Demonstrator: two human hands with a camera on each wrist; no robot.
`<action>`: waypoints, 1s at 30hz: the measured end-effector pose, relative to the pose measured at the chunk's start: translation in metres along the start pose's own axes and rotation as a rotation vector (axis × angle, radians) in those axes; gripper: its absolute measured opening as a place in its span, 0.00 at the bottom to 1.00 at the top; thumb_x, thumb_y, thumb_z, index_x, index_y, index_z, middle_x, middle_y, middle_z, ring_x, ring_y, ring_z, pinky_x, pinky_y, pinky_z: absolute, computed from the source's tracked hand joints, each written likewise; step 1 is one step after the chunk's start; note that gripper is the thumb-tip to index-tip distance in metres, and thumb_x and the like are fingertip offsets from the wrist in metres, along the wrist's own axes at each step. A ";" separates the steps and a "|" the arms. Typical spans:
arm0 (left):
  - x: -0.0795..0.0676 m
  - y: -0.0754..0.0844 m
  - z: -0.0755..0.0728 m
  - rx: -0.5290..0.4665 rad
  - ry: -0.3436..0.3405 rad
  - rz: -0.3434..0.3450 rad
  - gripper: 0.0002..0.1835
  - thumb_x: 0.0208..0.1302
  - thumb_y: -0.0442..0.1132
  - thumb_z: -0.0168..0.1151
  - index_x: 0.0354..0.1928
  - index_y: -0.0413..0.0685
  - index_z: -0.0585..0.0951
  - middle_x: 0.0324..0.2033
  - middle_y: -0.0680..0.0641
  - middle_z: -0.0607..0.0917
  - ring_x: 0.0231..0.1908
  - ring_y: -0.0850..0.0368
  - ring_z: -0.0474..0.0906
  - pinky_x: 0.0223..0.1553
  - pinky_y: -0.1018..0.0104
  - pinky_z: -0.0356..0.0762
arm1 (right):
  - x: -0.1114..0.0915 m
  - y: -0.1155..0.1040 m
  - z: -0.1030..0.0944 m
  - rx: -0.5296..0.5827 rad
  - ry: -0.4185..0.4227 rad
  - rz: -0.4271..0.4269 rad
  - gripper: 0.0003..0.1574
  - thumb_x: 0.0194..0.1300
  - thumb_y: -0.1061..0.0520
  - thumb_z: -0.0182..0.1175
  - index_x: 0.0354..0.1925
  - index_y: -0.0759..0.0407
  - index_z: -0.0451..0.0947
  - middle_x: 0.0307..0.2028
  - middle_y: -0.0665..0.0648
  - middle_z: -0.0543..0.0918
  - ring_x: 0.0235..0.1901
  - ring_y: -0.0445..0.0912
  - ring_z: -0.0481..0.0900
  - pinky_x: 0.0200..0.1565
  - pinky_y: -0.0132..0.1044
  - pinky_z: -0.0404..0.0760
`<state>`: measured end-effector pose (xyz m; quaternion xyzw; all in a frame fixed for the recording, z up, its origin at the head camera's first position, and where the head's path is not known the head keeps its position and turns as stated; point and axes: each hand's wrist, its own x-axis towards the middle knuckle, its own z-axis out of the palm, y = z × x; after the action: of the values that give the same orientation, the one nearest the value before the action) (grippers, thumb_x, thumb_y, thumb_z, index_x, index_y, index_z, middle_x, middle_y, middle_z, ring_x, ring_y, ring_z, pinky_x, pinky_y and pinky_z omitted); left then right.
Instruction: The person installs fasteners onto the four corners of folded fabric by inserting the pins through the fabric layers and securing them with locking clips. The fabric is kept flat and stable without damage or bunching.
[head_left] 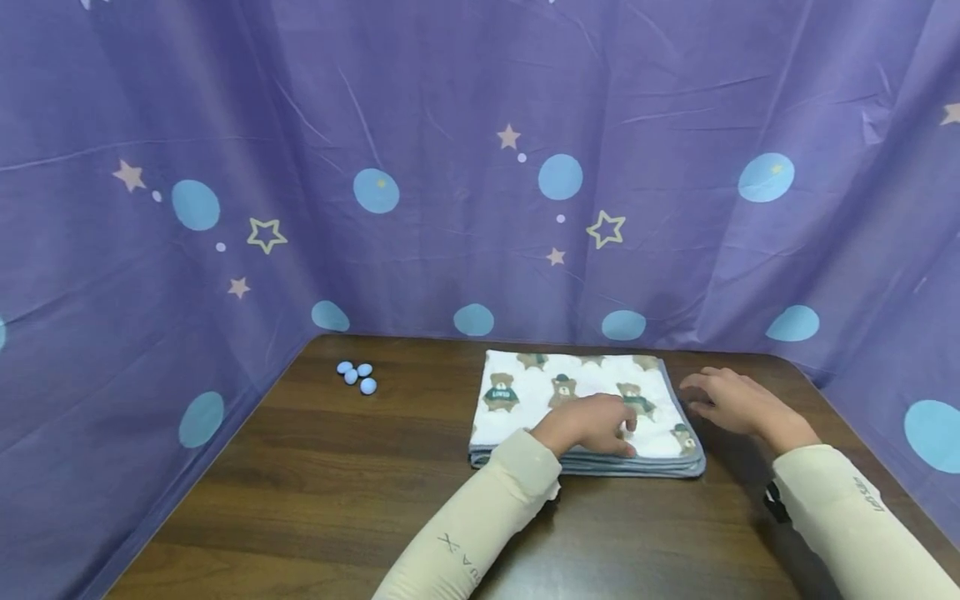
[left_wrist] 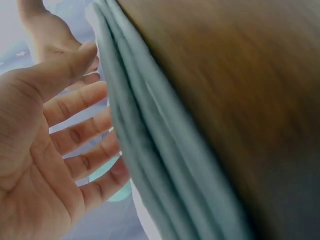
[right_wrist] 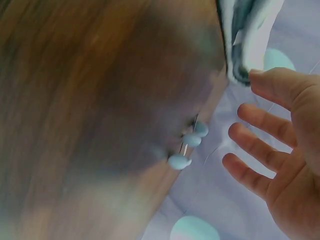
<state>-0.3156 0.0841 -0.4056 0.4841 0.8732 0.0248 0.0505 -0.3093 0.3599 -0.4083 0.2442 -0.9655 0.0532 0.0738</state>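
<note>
A folded blanket (head_left: 562,392), white with brown bears and a grey-blue border, lies on the wooden table. My left hand (head_left: 596,423) is over its front part, palm down with fingers apart; in the left wrist view the fingertips (left_wrist: 116,167) reach the stacked folded edges (left_wrist: 150,130), and whether they touch cannot be made out. Just beyond the blanket's right side is my right hand (head_left: 738,402), above the table, its fingers loosely bent and holding nothing. The right wrist view shows that thumb (right_wrist: 272,84) close to a blanket corner (right_wrist: 241,74).
Several small light-blue egg-shaped pieces (head_left: 351,377) sit together at the table's (head_left: 360,483) back left. A purple curtain (head_left: 465,100) with stars and circles stands behind the table and along both sides.
</note>
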 end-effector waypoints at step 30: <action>0.035 0.048 0.001 0.016 0.001 0.066 0.13 0.66 0.37 0.64 0.49 0.61 0.89 0.28 0.62 0.78 0.30 0.69 0.70 0.35 0.80 0.71 | -0.013 0.041 0.002 0.038 -0.081 0.073 0.22 0.51 0.71 0.71 0.46 0.62 0.84 0.35 0.54 0.87 0.38 0.53 0.85 0.40 0.56 0.84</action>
<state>-0.2934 0.1388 -0.4049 0.5129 0.8570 0.0196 0.0454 -0.3173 0.4015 -0.4154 0.2122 -0.9747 0.0645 0.0282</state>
